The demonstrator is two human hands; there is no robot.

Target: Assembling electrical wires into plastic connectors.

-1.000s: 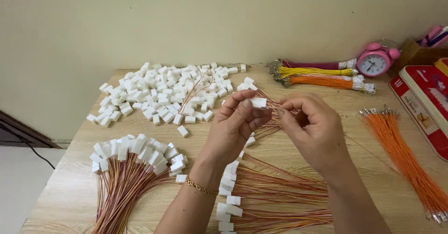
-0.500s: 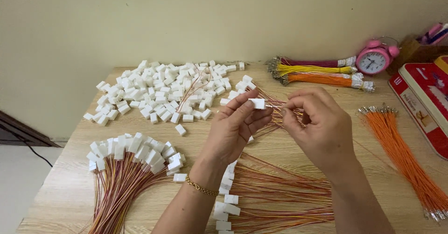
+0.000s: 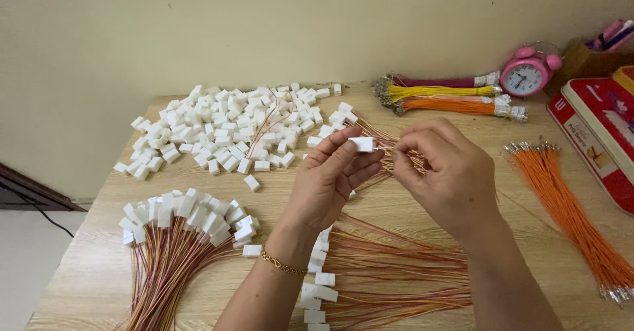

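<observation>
In the head view, the left hand (image 3: pixel 330 182) was pinched narrowly around a small white connector housing (image 3: pixel 361 144), held in the air above the middle of the worktop (image 3: pixel 396 205), while the right hand (image 3: pixel 449 172) was closed in a fine pinch on thin reddish wires (image 3: pixel 396 151) whose ends met the housing's open side. Both grips were fingertip-only, so the likeliest slip seemed to be the housing twisting between thumb and forefinger, which would send a wire end against the plastic edge and bend it. The wires fanned loosely behind the right hand, and a stray one could plausibly enter the wrong slot, since from here the slots were too small to make out. Just below the wrists, toward the near edge, lay a row of finished leads (image 3: pixel 389 285) with white plugs; a lowered forearm might drag or tangle them. Another finished bundle (image 3: pixel 178 238) sat at the near left corner, and the heap of loose housings (image 3: pixel 224 130) toward the far left edge was close enough that a dropped piece would be lost among them. The orange wires (image 3: pixel 574 219) along the right edge lay well apart.
</observation>
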